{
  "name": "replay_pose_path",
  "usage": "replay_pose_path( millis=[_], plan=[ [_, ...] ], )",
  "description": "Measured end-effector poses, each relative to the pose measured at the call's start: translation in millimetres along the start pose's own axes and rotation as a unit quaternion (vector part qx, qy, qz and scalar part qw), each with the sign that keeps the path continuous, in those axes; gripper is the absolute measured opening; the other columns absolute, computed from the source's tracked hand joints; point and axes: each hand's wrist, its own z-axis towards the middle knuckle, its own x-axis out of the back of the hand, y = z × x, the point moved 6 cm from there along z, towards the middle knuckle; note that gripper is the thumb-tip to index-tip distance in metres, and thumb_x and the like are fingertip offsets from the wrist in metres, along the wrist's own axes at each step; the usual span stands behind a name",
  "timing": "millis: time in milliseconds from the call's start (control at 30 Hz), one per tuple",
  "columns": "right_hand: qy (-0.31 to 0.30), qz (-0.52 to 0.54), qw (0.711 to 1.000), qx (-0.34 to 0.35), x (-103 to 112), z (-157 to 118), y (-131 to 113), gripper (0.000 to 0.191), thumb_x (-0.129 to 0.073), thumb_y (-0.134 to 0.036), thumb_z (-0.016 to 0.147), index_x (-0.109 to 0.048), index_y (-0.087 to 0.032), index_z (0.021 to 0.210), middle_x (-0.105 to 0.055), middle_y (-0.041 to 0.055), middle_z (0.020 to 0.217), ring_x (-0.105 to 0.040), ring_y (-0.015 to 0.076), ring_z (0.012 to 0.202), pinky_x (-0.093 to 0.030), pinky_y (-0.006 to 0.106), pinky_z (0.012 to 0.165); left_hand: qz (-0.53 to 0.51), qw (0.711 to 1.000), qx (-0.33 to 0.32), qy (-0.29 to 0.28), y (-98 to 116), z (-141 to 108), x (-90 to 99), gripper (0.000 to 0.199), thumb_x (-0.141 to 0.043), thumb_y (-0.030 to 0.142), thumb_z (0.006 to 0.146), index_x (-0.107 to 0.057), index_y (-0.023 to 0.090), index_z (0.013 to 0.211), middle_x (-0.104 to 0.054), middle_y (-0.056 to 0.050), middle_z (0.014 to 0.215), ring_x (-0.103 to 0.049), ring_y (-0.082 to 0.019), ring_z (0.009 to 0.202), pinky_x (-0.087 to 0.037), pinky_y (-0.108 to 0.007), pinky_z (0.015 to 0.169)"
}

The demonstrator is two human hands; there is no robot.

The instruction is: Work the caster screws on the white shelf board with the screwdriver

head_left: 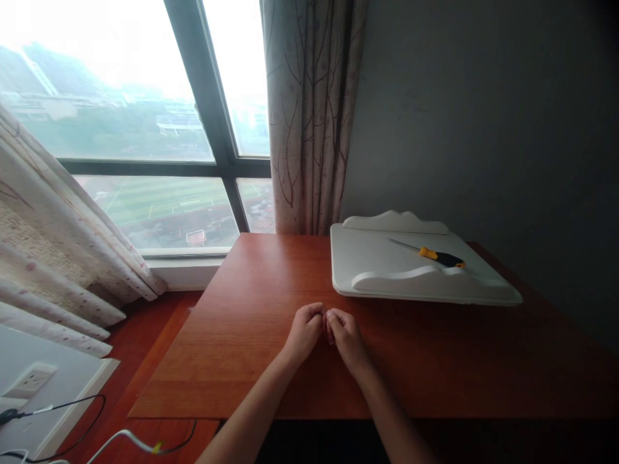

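Observation:
My left hand (308, 328) and my right hand (344, 335) meet over the near middle of the brown wooden table (232, 341). Both are closed with curled fingers, the knuckles touching or almost touching. No object shows in either hand, though the palms are hidden. Beyond them, to the right, lies a white tray (367, 254) with wavy raised edges on two sides. On it rests a hand tool (432, 255) with a thin, pointed metal blade and a yellow-and-black handle, the tip toward the left.
A window (145, 122) with patterned curtains (314, 116) stands behind and to the left. A grey wall (474, 116) rises behind the tray. On the lower left are a wall socket (31, 380) and cables (130, 438) beside the table edge.

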Motion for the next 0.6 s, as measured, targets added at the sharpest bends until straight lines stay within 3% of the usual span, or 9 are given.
replay_pose_path(
  millis=[600],
  plan=[
    [-0.001,-0.003,1.000,0.000,0.7,0.7,0.7,0.039,-0.047,-0.043,0.093,-0.044,-0.023,0.060,-0.043,-0.0039,0.053,-0.039,0.0109,0.050,-0.028,0.027,0.050,0.000,1.000,-0.001,0.000,-0.6,-0.4,0.1,0.010,-0.042,0.019,0.064,-0.046,0.020,0.054,-0.046,0.003,0.050,-0.041,-0.012,0.052,-0.033,-0.024,0.055]
  ],
)
